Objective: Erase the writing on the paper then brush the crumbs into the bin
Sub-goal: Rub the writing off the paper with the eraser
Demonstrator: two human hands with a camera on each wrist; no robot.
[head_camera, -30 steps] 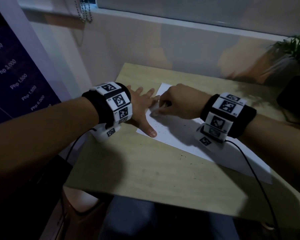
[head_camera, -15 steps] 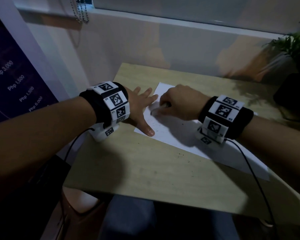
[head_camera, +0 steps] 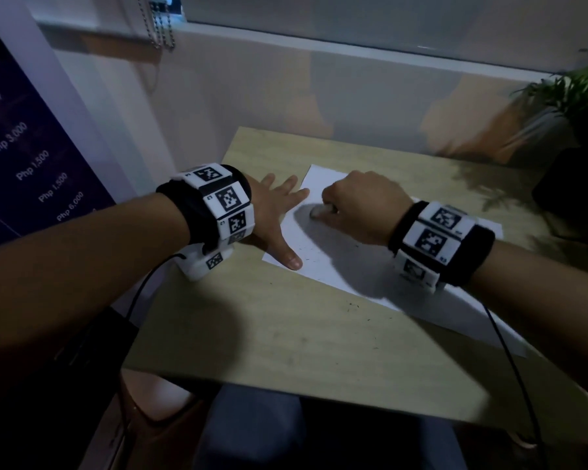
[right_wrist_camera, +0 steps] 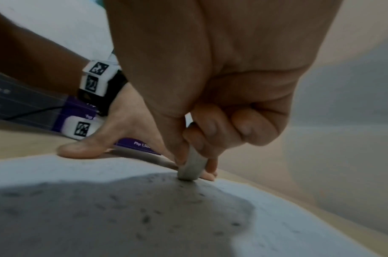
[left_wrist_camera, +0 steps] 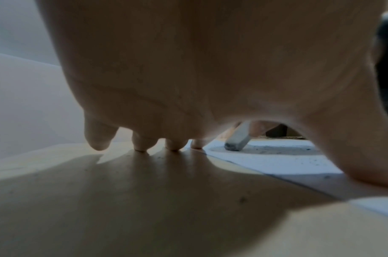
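Observation:
A white sheet of paper (head_camera: 347,266) lies on the wooden table (head_camera: 286,334), speckled with dark eraser crumbs (right_wrist_camera: 144,217). My right hand (head_camera: 360,205) pinches a grey-tipped eraser (right_wrist_camera: 192,168) between thumb and fingers, its end pressed on the paper near the far left corner; the eraser (left_wrist_camera: 238,140) also shows in the left wrist view. My left hand (head_camera: 279,212) lies flat with spread fingers, its thumb (head_camera: 291,259) on the paper's left edge and the other fingers (left_wrist_camera: 142,144) mostly on the table. No writing is legible. No bin is in view.
A potted plant (head_camera: 564,106) stands at the table's far right. A wall and window sill run behind the table. A dark purple price banner (head_camera: 24,164) hangs at the left. Cables trail from both wristbands over the table's near edge.
My right hand with the eraser has shifted slightly back and forth on the paper near its far left corner. The left hand has stayed flat in place.

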